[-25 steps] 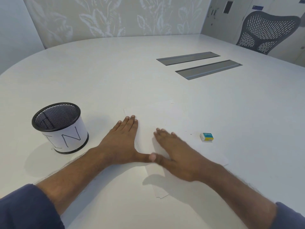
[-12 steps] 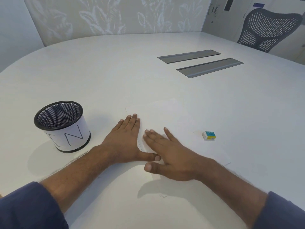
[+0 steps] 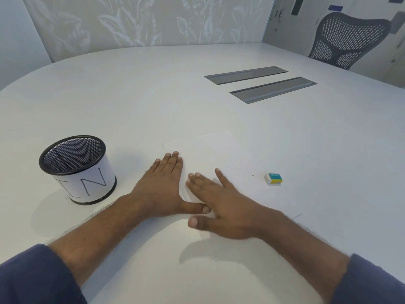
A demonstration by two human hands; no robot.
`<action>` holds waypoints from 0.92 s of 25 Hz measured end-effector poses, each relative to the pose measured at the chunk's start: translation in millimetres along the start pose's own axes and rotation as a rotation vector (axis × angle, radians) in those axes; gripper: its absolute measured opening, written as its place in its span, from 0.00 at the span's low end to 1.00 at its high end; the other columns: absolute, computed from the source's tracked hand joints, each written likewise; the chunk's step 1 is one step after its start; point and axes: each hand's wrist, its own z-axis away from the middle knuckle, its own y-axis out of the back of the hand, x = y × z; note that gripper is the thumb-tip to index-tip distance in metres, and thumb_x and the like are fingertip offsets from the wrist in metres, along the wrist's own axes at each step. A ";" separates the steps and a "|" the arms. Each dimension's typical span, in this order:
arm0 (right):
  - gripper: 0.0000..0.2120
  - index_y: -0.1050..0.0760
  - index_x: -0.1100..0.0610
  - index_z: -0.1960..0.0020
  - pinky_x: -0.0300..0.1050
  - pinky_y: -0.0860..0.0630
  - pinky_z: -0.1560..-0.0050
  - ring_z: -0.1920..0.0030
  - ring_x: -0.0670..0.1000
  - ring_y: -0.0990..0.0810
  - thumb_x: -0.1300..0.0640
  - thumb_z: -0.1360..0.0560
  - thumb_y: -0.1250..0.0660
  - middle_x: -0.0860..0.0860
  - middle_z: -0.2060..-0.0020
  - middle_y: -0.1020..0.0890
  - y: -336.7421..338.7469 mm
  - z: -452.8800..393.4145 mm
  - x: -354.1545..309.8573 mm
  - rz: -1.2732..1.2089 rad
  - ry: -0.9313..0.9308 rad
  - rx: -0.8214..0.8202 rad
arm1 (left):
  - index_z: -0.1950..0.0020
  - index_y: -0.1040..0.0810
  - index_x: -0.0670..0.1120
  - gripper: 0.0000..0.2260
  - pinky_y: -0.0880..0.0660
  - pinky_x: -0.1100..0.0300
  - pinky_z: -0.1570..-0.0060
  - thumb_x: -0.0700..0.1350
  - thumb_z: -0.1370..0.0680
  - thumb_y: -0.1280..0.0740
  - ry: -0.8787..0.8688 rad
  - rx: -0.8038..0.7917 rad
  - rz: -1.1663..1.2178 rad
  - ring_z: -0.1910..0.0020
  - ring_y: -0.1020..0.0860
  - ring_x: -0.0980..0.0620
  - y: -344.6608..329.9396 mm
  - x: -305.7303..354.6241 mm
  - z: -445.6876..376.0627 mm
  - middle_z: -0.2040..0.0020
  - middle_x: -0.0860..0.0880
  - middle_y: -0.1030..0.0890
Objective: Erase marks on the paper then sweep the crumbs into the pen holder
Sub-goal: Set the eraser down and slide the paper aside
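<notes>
White round-edged counter (image 3: 153, 102): carries all items listed.

Sheet of white paper (image 3: 219, 154): lies flat on the counter at centre, barely distinct from the surface; its edges are faint, and no marks can be made out on it.

Left hand (image 3: 160, 189): palm down, fingers (image 3: 173, 161) straight and together, released, grasping nothing; resting along the left border of the paper, thumb stretched to the right.

Right hand (image 3: 223, 207): palm down on the paper, fingers (image 3: 197, 183) straight and slightly spread, released, grasping nothing; its fingertips lie just beside the left hand, over the left thumb.

Black wire-mesh pen holder with a white paper band lettered "IN" (image 3: 77, 170): upright, to the left of the left hand, apart from it.

Small white eraser in a blue and yellow sleeve (image 3: 273, 178): on the counter, right of the right hand, untouched.

Two grey rectangular inset panels (image 3: 263, 83): farther back.

Dark mesh office chair (image 3: 348, 38): beyond the far edge.

Dark blue sleeves (image 3: 32, 277): on both forearms.
</notes>
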 end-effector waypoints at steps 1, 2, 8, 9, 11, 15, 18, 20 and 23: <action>0.45 0.55 0.53 0.21 0.50 0.70 0.25 0.25 0.37 0.62 0.25 0.28 0.57 0.47 0.21 0.52 0.0 7.5 -0.1 -0.028 0.007 0.020 | 0.17 0.64 0.43 0.70 0.63 0.53 0.20 0.87 0.47 0.54 0.002 0.004 0.013 0.19 0.66 0.52 -0.2 0.2 0.5 0.17 0.48 0.66; 0.45 0.54 0.54 0.21 0.51 0.69 0.25 0.25 0.36 0.61 0.25 0.28 0.59 0.47 0.21 0.52 2.7 14.7 3.5 -0.015 -0.019 0.062 | 0.18 0.65 0.43 0.71 0.63 0.52 0.20 0.88 0.48 0.55 0.003 0.003 0.019 0.19 0.67 0.52 -0.4 0.3 0.8 0.17 0.48 0.67; 0.57 0.55 0.61 0.22 0.63 0.71 0.28 0.22 0.49 0.59 0.21 0.37 0.73 0.55 0.21 0.51 20.5 48.4 44.6 0.441 -0.586 0.120 | 0.18 0.66 0.44 0.71 0.64 0.53 0.21 0.88 0.46 0.52 0.015 0.000 0.036 0.19 0.67 0.53 -1.3 -1.1 0.1 0.17 0.49 0.67; 0.58 0.55 0.62 0.22 0.63 0.71 0.28 0.22 0.49 0.58 0.21 0.37 0.73 0.56 0.21 0.50 18.0 48.5 42.6 0.450 -0.574 0.105 | 0.18 0.66 0.44 0.71 0.64 0.53 0.21 0.88 0.47 0.52 0.015 0.002 0.034 0.19 0.67 0.53 -1.4 -1.0 -0.1 0.17 0.49 0.67; 0.59 0.55 0.62 0.22 0.63 0.71 0.29 0.22 0.49 0.58 0.20 0.37 0.72 0.56 0.21 0.49 11.0 46.4 33.7 0.417 -0.494 0.118 | 0.18 0.66 0.44 0.71 0.64 0.53 0.21 0.89 0.47 0.53 0.014 0.007 0.030 0.19 0.67 0.53 -1.5 -1.3 -0.6 0.17 0.49 0.67; 0.54 0.58 0.57 0.22 0.59 0.73 0.28 0.23 0.42 0.62 0.20 0.34 0.68 0.51 0.21 0.52 3.2 44.3 10.6 0.201 -0.294 0.087 | 0.18 0.66 0.44 0.72 0.64 0.53 0.21 0.89 0.49 0.55 0.009 0.013 0.035 0.19 0.67 0.53 -1.5 -1.0 -0.4 0.17 0.49 0.67; 0.54 0.57 0.58 0.22 0.60 0.75 0.30 0.23 0.43 0.60 0.21 0.34 0.70 0.51 0.21 0.50 12.4 46.9 19.5 0.276 -0.356 0.144 | 0.18 0.66 0.44 0.72 0.64 0.53 0.21 0.89 0.49 0.55 0.012 0.011 0.034 0.19 0.67 0.53 -1.7 -1.2 -0.3 0.17 0.49 0.67; 0.57 0.54 0.61 0.22 0.65 0.73 0.30 0.22 0.48 0.59 0.21 0.36 0.73 0.54 0.21 0.48 20.9 51.6 34.4 0.474 -0.525 0.160 | 0.18 0.66 0.44 0.71 0.63 0.53 0.21 0.89 0.47 0.53 0.013 0.008 0.034 0.19 0.66 0.52 -1.6 -1.0 -0.5 0.17 0.48 0.67; 0.59 0.53 0.62 0.22 0.68 0.71 0.30 0.22 0.50 0.60 0.21 0.38 0.74 0.55 0.22 0.46 20.7 56.8 37.3 0.550 -0.549 0.090 | 0.18 0.66 0.44 0.70 0.63 0.53 0.21 0.88 0.46 0.52 0.012 0.008 0.030 0.19 0.66 0.52 -1.9 -1.3 -0.3 0.17 0.49 0.67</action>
